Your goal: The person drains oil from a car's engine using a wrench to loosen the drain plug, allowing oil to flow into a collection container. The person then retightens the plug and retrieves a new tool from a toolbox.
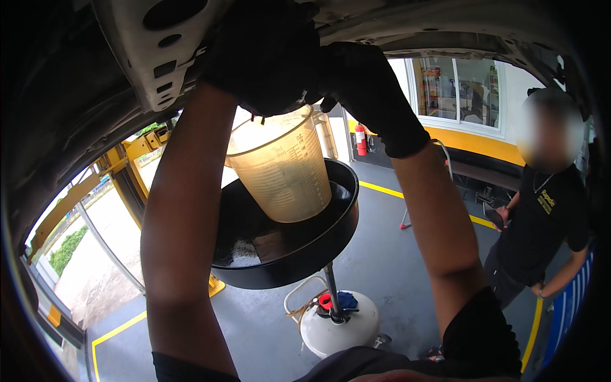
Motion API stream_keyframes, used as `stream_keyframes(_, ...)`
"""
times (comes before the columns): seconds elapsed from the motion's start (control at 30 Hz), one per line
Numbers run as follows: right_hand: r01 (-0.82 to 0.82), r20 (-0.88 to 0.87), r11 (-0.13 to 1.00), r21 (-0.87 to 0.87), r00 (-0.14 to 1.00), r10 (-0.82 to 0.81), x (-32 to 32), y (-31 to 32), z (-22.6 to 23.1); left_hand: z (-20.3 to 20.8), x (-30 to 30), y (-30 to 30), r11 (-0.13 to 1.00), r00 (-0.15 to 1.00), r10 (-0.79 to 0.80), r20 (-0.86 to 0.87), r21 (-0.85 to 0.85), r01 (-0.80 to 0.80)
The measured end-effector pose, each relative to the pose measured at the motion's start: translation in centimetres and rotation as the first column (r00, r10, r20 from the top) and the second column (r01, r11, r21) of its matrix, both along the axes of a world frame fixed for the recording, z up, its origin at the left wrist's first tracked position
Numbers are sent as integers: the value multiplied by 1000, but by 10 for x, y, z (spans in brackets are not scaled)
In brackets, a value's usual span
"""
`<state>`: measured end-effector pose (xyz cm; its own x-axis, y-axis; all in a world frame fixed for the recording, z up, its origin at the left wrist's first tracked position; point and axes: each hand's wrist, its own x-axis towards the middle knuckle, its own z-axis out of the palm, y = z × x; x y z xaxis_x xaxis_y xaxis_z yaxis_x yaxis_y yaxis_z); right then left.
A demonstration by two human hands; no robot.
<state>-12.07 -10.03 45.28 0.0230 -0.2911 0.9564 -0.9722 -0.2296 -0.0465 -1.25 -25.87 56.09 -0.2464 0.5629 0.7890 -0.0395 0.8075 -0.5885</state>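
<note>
Both my arms reach up to the underside of a raised vehicle [156,57]. My left hand [264,60], in a black glove, is up against the dark underbody, its fingers lost in shadow. Close beside it on the right is my right hand [363,79], also black-gloved. Whatever its fingers touch cannot be made out. Just below the hands, a translucent yellowish measuring jug [283,172] stands slightly tilted in a wide black drain pan [286,267]. Small metal parts show at the lower edge of the gloves, above the jug's rim.
The pan's pole rises from a white round tank [340,321] with a blue cloth [347,299] and a red funnel-like piece [325,302]. A person in black [541,210] stands at the right. A yellow lift post [124,188] is at the left; a red extinguisher [361,139] hangs behind.
</note>
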Motion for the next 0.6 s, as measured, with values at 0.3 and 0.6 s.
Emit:
stream_keyframes(0.3, -697, 375, 717, 2, 665, 646, -2, 0, 5, 7, 1, -33, 977, 974, -190, 120, -75, 200)
stream_keyframes(0.6, -894, 577, 426, -138, 277, 768, -2, -3, 2, 12, -6, -20, 989, 996, -22, 90, -142, 35)
